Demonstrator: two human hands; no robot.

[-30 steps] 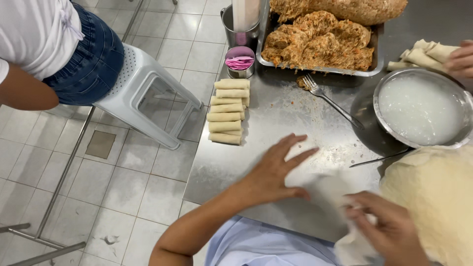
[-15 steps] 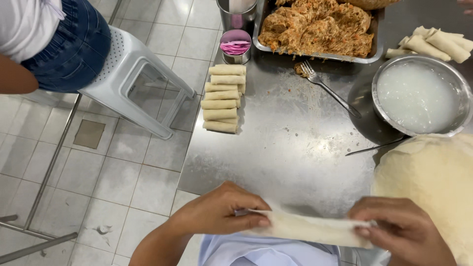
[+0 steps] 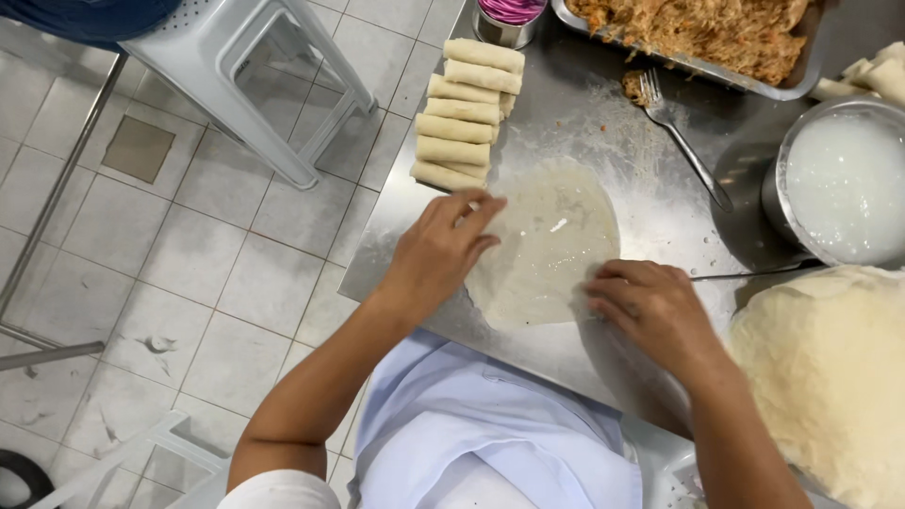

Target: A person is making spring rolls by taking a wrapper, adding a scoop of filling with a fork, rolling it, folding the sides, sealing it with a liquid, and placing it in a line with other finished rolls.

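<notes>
A thin round wrapper sheet (image 3: pixel 551 240) lies flat on the steel table (image 3: pixel 584 141). My left hand (image 3: pixel 443 250) presses its left edge with spread fingers. Resting on the wrapper's lower right edge is my right hand (image 3: pixel 650 306), fingers curled down. A row of rolled spring rolls (image 3: pixel 462 113) lies just beyond my left hand. At my right sits a stack of wrapper sheets (image 3: pixel 830 377).
A tray of shredded filling (image 3: pixel 707 28) stands at the back, with a fork (image 3: pixel 679 137) beside it. A metal bowl of white paste (image 3: pixel 844 184) sits at the right. A small tin with something pink inside (image 3: pixel 509 19) and a grey plastic stool (image 3: pixel 255 75) lie to the left.
The wrapper that both hands held up near my body now lies spread flat on the table. Both hands have moved forward onto its edges.
</notes>
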